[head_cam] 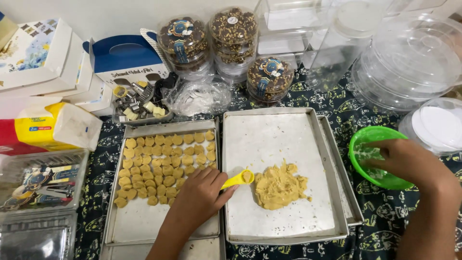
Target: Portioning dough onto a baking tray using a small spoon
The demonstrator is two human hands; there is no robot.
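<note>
Blue-and-white carton (126, 58) sits top left, round cookie tubs (231, 36) (blue labels) beside it. Left hand (199, 195) fingers pinch the yellow scoop (238, 179), long axis pointing right toward the dough (279, 185). Right hand (409, 161) fingers curl into the green bowl (373, 159).

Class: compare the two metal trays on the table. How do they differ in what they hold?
The left tray holds rows of small shaped dough pieces; the right tray holds one loose dough lump. The left tray is over half covered; the right tray is mostly bare. Both are rectangular, metal and paper-lined.

Left hand (199, 195) grips yellow scoop (238, 179); right hand (406, 161) in green bowl (373, 137).
</note>
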